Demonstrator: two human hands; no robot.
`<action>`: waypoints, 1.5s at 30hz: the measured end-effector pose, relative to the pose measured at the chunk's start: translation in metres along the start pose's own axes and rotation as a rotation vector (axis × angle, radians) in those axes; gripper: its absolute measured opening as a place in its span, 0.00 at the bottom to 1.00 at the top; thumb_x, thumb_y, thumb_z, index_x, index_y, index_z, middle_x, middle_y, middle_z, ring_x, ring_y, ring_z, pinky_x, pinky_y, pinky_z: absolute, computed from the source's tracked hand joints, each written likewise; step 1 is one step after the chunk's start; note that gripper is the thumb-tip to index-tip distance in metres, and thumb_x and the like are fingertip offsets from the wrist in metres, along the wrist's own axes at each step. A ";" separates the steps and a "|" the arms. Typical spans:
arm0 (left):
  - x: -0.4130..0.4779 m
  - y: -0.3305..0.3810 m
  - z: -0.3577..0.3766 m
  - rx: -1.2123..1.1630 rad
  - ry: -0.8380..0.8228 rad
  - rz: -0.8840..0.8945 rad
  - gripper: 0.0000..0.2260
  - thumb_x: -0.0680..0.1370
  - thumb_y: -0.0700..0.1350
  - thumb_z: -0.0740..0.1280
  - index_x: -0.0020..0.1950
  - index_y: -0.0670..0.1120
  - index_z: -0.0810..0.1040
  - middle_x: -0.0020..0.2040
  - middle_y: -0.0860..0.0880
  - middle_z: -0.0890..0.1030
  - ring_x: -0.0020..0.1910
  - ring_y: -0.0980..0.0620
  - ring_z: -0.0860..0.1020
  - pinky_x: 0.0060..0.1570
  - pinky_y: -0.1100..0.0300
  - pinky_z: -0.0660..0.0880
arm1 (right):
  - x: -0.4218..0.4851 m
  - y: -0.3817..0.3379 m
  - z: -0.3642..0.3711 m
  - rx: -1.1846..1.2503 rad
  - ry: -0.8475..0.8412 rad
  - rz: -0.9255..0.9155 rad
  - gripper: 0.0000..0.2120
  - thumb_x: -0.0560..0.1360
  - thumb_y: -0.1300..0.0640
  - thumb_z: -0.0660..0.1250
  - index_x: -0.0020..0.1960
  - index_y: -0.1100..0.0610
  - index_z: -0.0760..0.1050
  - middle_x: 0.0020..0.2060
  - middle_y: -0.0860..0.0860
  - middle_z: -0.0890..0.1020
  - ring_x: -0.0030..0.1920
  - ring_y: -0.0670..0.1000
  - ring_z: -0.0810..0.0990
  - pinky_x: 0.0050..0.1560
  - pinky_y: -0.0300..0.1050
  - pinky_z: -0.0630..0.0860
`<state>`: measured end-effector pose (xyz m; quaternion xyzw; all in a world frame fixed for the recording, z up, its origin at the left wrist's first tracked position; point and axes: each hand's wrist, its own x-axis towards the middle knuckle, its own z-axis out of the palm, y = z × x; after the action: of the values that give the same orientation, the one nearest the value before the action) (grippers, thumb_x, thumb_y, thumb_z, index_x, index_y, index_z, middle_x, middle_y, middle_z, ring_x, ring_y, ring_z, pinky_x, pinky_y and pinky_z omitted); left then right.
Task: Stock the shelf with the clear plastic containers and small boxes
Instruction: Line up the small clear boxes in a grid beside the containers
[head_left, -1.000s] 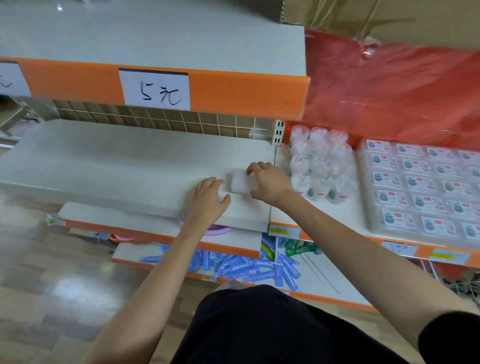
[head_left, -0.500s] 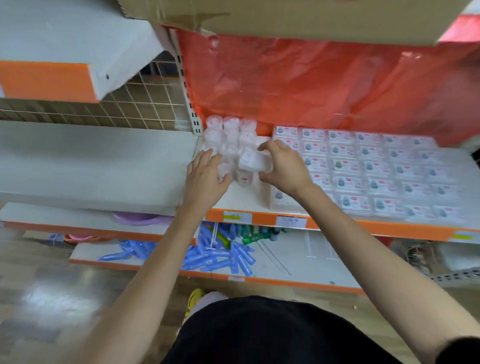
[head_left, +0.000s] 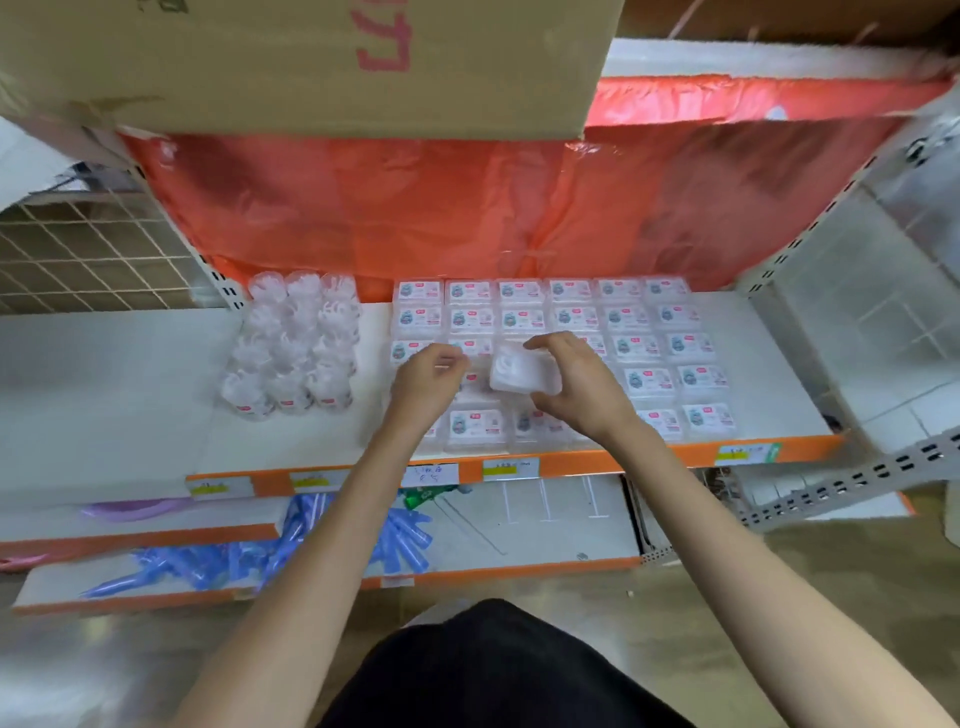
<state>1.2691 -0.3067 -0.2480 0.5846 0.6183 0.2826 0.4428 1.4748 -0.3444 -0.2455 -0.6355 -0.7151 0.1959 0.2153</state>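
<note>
Head view: the right hand (head_left: 576, 384) grips a small box (head_left: 524, 373), thumb under its near edge and fingers curled over the far edge. The box lies to the left of that palm. Its long axis runs left to right, dipping a little toward the right, roughly in line with the rows below. It hangs over the left-middle part of the box grid (head_left: 639, 345) on the shelf (head_left: 758, 353), not yet set down.

The left hand (head_left: 428, 376) sits just beside the box's left end with its fingers curled. Whether it pinches anything I cannot tell. The spot under the box is mostly hidden by both hands, so the open slot is likely straight below. The right hand would lower the box there and the left could square it. The clear containers (head_left: 296, 343) stand well to the left.
</note>
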 end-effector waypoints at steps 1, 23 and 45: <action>0.002 0.006 0.008 -0.075 -0.021 -0.035 0.11 0.80 0.50 0.65 0.59 0.47 0.80 0.55 0.53 0.80 0.58 0.52 0.78 0.57 0.57 0.73 | -0.001 0.006 -0.004 0.000 0.011 -0.004 0.29 0.67 0.64 0.74 0.66 0.56 0.72 0.63 0.52 0.75 0.63 0.55 0.73 0.60 0.47 0.70; -0.007 0.038 0.073 -0.455 -0.237 -0.129 0.11 0.79 0.45 0.68 0.60 0.44 0.79 0.52 0.46 0.84 0.49 0.48 0.84 0.47 0.63 0.77 | -0.011 0.054 -0.038 0.801 0.040 0.301 0.08 0.80 0.54 0.66 0.53 0.57 0.79 0.39 0.52 0.78 0.41 0.47 0.78 0.42 0.42 0.77; -0.035 0.063 0.146 -0.654 -0.177 -0.156 0.19 0.76 0.34 0.69 0.65 0.48 0.76 0.60 0.45 0.80 0.52 0.52 0.81 0.48 0.63 0.79 | -0.058 0.128 -0.069 0.978 -0.065 0.303 0.18 0.78 0.58 0.69 0.66 0.53 0.72 0.61 0.49 0.78 0.56 0.46 0.80 0.51 0.40 0.78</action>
<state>1.4246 -0.3557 -0.2507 0.3851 0.4972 0.3792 0.6788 1.6243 -0.3869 -0.2625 -0.5503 -0.4460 0.5565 0.4343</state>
